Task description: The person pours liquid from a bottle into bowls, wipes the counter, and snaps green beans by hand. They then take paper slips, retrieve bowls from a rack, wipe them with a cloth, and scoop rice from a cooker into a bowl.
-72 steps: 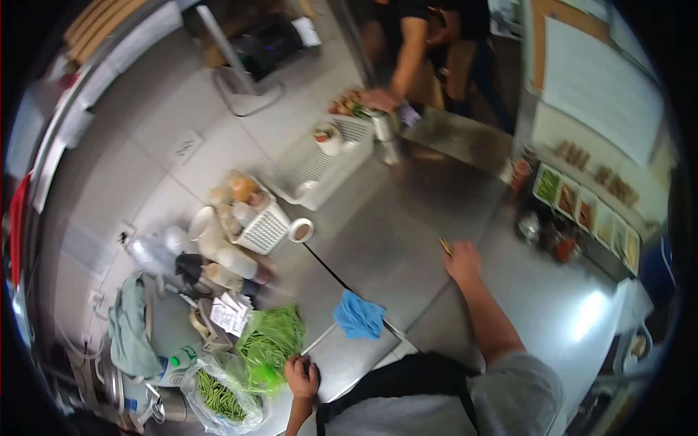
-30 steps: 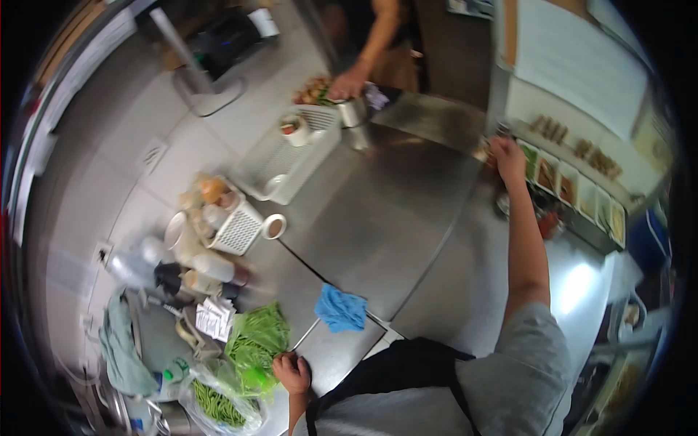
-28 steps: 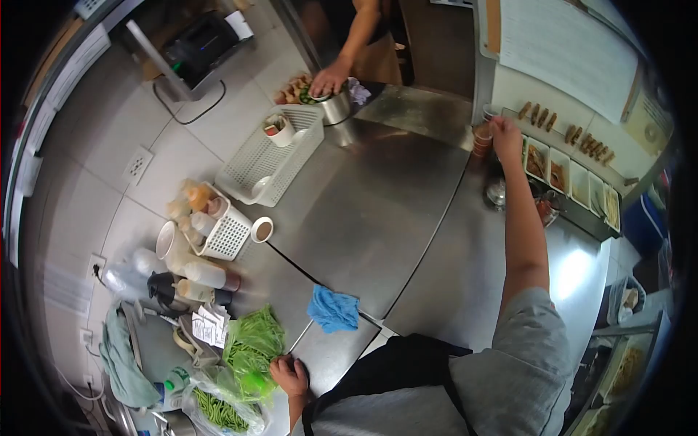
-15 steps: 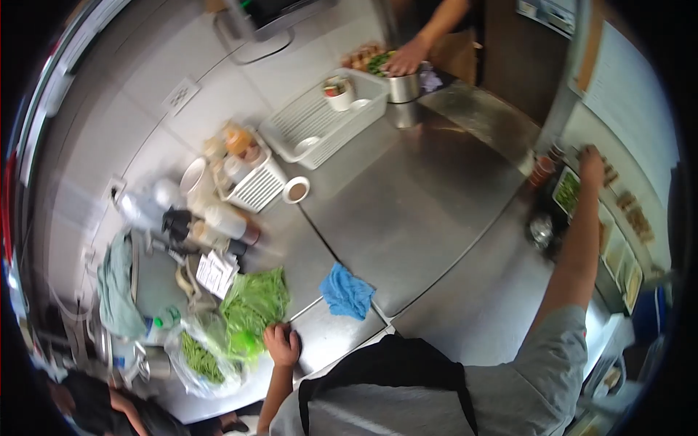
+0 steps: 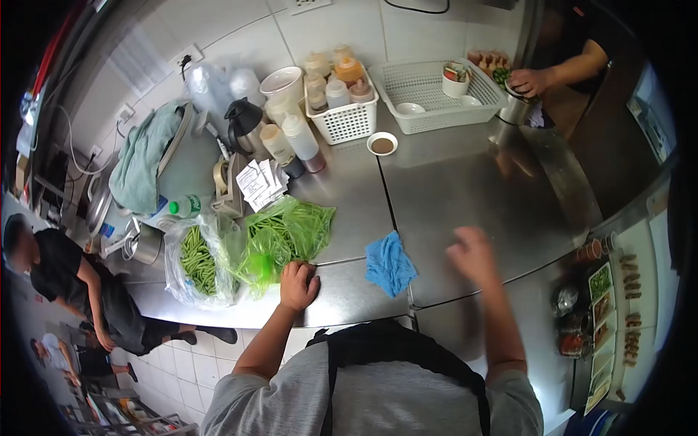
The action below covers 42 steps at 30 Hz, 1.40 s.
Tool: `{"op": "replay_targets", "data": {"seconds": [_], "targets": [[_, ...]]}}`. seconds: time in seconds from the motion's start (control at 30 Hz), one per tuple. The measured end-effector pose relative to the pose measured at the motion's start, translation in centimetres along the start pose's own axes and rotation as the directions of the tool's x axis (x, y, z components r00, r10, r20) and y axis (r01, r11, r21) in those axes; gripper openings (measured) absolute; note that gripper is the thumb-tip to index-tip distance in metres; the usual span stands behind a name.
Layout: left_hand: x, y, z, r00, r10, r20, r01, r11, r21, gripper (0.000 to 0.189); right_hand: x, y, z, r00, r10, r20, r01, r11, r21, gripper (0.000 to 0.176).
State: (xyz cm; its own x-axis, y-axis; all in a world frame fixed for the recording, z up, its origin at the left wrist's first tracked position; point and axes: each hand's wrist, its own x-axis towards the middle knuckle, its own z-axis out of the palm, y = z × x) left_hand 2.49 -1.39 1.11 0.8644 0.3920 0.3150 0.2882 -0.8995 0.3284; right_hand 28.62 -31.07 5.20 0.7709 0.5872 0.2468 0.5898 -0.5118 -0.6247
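Observation:
My left hand (image 5: 299, 285) rests at the counter's front edge, fingers curled beside a green plastic bag (image 5: 309, 225) of long green beans. Something dark shows along its right side; I cannot tell what it holds. Left of that bag lies a clear plastic bag (image 5: 198, 265) with cut green beans. Smeared by motion, my right hand (image 5: 472, 258) is over the steel counter (image 5: 465, 192), right of a crumpled blue cloth (image 5: 390, 265). No object shows in it.
A white basket of squeeze bottles (image 5: 342, 120) and a large pale basket (image 5: 429, 120) line the wall. Nearby are a sauce bowl (image 5: 382, 144) and paper slips (image 5: 260, 183). Topping trays (image 5: 602, 312) stand far right. Another person's hand (image 5: 529, 82) touches a metal container (image 5: 515, 109).
My right hand has come back from the topping trays to over the counter near the blue cloth. The view has turned toward the right. My left hand stays beside the green bag.

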Motion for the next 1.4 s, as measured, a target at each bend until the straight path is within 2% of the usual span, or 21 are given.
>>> {"op": "replay_targets", "data": {"seconds": [0.03,0.07,0.13,0.23,0.27,0.37,0.43,0.5,0.57,0.67,0.77,0.87,0.97,1.07,1.17,1.2,1.27,1.4], "targets": [[0.0,0.0,0.0,1.000,-0.003,0.000,0.003,1.000,-0.001,0.024,0.1,-1.7,3.1,0.976,-0.185,0.117,0.177,0.981,0.077,0.041],[0.0,0.0,-0.1,1.000,-0.001,-0.005,0.001,1.000,0.001,0.024,-0.4,-3.3,6.1,0.929,-0.256,0.266,0.219,0.962,0.161,0.048],[0.0,0.0,-0.4,1.000,-0.002,-0.004,0.002,1.000,-0.004,0.024,-1.6,-6.2,11.7,0.892,-0.336,0.301,0.385,0.915,-0.118,0.056],[0.1,-0.3,-0.3,1.000,-0.013,0.000,0.013,1.000,-0.016,0.025,0.3,-8.3,13.1,0.828,-0.376,0.416,0.408,0.913,0.012,0.061],[0.0,-0.3,-0.3,1.000,-0.019,0.007,0.019,1.000,-0.019,0.025,1.5,-8.4,12.9,0.801,-0.411,0.436,0.436,0.899,0.048,0.058],[0.1,-0.5,-0.4,1.000,-0.023,0.018,0.023,0.999,-0.042,0.025,7.3,-7.2,11.7,0.870,-0.383,0.310,0.386,0.921,0.057,0.050],[0.2,-0.6,-0.6,0.999,-0.033,0.034,0.035,0.998,-0.055,0.024,13.0,-5.5,10.5,0.948,-0.307,0.084,0.275,0.923,0.268,0.042],[0.2,-0.8,-0.4,1.000,-0.023,0.019,0.024,0.998,-0.066,0.024,18.7,-2.6,9.4,0.949,-0.244,-0.200,0.260,0.964,0.055,0.047],[0.3,-1.0,-0.4,1.000,-0.019,0.020,0.020,0.996,-0.087,0.024,22.2,-3.3,7.1,0.948,-0.041,-0.316,-0.044,0.965,-0.257,0.055],[0.6,-0.9,-0.5,0.999,-0.037,0.039,0.041,0.992,-0.120,0.023,27.3,-1.0,7.4,0.981,0.088,-0.174,-0.156,0.889,-0.431,0.062],[0.8,-1.0,-0.6,0.996,-0.051,0.078,0.060,0.992,-0.116,0.024,30.0,-0.2,9.0,0.988,0.123,-0.092,-0.151,0.889,-0.432,0.063],[0.8,-1.2,-0.2,0.996,-0.055,0.069,0.063,0.991,-0.122,0.024,30.5,-1.9,9.2,0.982,0.164,-0.098,-0.191,0.857,-0.478,0.066],[1.2,-1.1,-0.5,0.991,-0.080,0.109,0.092,0.990,-0.111,0.025,32.5,-4.9,5.4,0.901,0.367,0.232,-0.209,0.835,-0.510,0.070],[1.3,-1.0,-0.6,0.985,-0.100,0.139,0.114,0.989,-0.096,0.025,38.6,-0.3,6.9,0.904,0.295,0.309,-0.247,0.951,-0.184,0.078],[1.5,-0.8,-0.9,0.982,-0.108,0.153,0.123,0.988,-0.091,0.026,40.9,0.3,10.2,0.886,0.364,0.288,-0.227,0.881,-0.415,0.087],[1.6,-0.8,-0.9,0.982,-0.109,0.155,0.123,0.988,-0.090,0.026,40.8,-1.3,10.0,0.852,0.445,0.274,-0.254,0.811,-0.527,0.094],[1.5,-1.0,-0.6,0.982,-0.109,0.151,0.123,0.989,-0.085,0.027,43.1,1.6,12.7,0.839,0.440,0.321,-0.213,0.808,-0.549,0.092],[1.4,-1.2,-0.6,0.979,-0.135,0.153,0.148,0.986,-0.080,0.027,42.3,-0.4,11.4,0.808,0.424,0.409,-0.158,0.825,-0.543,0.080]]}}
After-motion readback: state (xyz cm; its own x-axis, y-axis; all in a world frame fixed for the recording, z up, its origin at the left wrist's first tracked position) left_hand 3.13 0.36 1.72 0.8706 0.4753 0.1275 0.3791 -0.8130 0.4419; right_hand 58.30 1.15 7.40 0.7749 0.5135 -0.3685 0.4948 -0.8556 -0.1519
